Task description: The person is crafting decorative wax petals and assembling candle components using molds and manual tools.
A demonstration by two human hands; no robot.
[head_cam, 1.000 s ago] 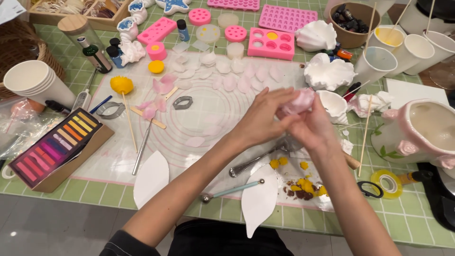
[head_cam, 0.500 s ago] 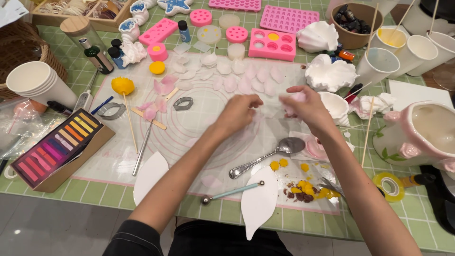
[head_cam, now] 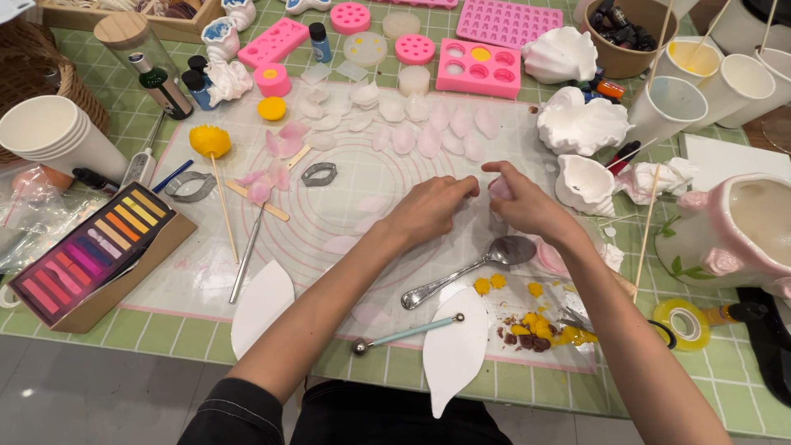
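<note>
Right hand (head_cam: 527, 206) is over the mat (head_cam: 346, 206), fingers pinched together on a small pink lump (head_cam: 499, 189); index tip pokes up and left. Left hand (head_cam: 428, 210) is just beside it, fingers curled, tips reaching toward the lump. Whether they touch it: can't tell. So the lump sits between both hands, above the mat's centre-right, held off the surface.

Just below the right hand: a spoon (head_cam: 470, 268), bowl near the wrist, handle running down-left. Under that, yellow crumbs (head_cam: 527, 309) w/ dark bits on a clear sheet. A ball tool (head_cam: 408, 334) lies near the front edge, touching a white leaf cutout (head_cam: 451, 354). A 2nd white leaf cutout (head_cam: 259, 306) lies further left, by the left forearm.

Above the hands: a row of pale pink petals (head_cam: 428, 136) across the mat's top. Left of centre: a metal leaf cutter (head_cam: 319, 174), more pink petals (head_cam: 280, 144), a yellow ball on a stick (head_cam: 211, 142), and a long metal tool (head_cam: 247, 255).

Far left on the worktop (head_cam: 725, 363): a box of colour chalks (head_cam: 86, 243), a stack of paper cups (head_cam: 49, 136). Top: pink moulds (head_cam: 482, 70). Right: white shell-like dishes (head_cam: 581, 124), cups w/ sticks (head_cam: 684, 103), a pink-and-white vase (head_cam: 741, 231), a tape roll (head_cam: 680, 321).
</note>
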